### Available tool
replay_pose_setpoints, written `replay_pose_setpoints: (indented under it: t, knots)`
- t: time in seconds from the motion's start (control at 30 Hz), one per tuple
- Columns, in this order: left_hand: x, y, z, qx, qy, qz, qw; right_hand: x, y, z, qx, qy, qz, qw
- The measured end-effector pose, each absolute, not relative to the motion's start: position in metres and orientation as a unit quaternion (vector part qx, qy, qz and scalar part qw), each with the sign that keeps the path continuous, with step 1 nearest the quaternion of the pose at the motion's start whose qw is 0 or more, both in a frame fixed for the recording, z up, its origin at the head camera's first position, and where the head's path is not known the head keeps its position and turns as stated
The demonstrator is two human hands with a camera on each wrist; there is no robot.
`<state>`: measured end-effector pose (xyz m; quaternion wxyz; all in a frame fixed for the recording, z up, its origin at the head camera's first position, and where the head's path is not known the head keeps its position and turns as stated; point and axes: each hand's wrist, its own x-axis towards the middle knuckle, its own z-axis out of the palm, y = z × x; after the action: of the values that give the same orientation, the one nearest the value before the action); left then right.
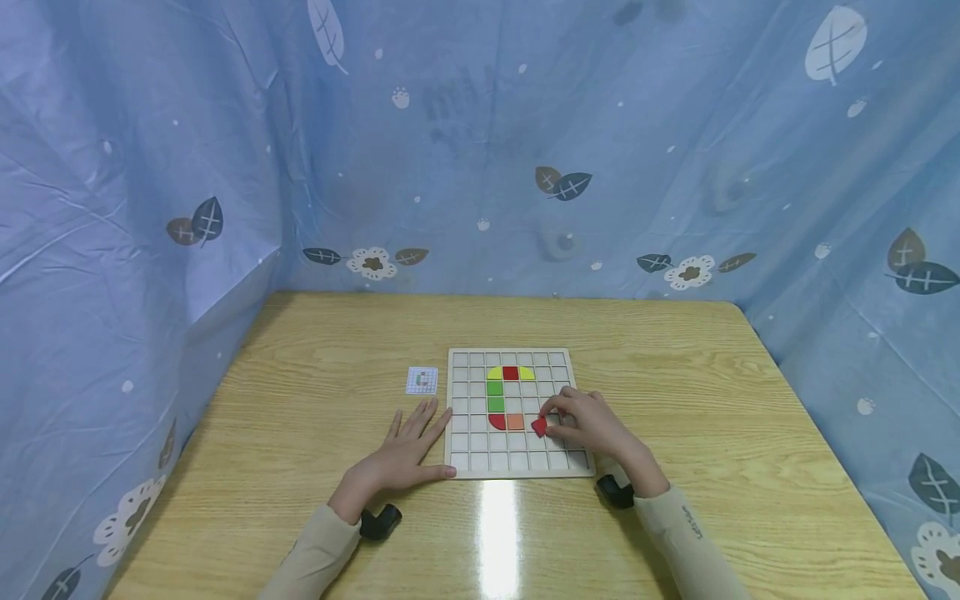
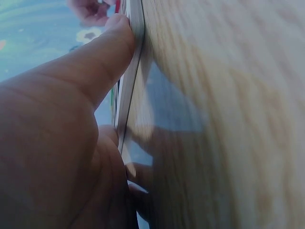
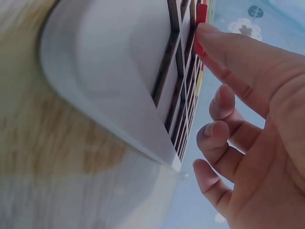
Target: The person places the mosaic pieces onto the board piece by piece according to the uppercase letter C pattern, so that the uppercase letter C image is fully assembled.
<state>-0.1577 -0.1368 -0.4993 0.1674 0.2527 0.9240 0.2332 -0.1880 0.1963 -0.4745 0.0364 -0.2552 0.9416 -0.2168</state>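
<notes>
A square pale grid board [image 1: 512, 459] lies on the table, with yellow, red, green and orange tiles set in its cells in a C-like shape. My right hand [image 1: 592, 423] pinches a red tile [image 1: 539, 427] between thumb and index finger, low over the cells just right of the orange tile [image 1: 515, 422]. In the right wrist view the red tile [image 3: 201, 29] stands tilted at the fingertips, the other fingers loosely bent. My left hand [image 1: 401, 454] is spread with straight fingers at the board's left edge, its thumb [image 2: 112, 45] touching the near left corner.
A small card [image 1: 422, 381] printed with a grid and a coloured C-like pattern lies left of the board. The wooden table [image 1: 337, 333] is bordered by a blue patterned curtain [image 1: 480, 150] at the back and sides. Dark wrist cameras sit under both wrists.
</notes>
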Motion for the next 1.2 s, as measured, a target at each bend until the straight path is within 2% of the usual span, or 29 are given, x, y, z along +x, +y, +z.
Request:
replay_pose_setpoints:
  t: [0.43,0.93,1.2]
  knots:
    - [-0.157,-0.137,-0.498,0.251,0.925,0.232,0.164,-0.193,0.187,-0.478,-0.241,0.948,-0.208,0.008]
    - [-0.157,-0.137,-0.505,0.256,0.923,0.242,0.155,-0.197,0.183,-0.479,-0.232,0.949,-0.214,0.01]
    - [-0.15,-0.131,-0.496,0.261,0.927,0.225,0.147,-0.196,0.194,-0.48,-0.202,0.952,-0.228,-0.023]
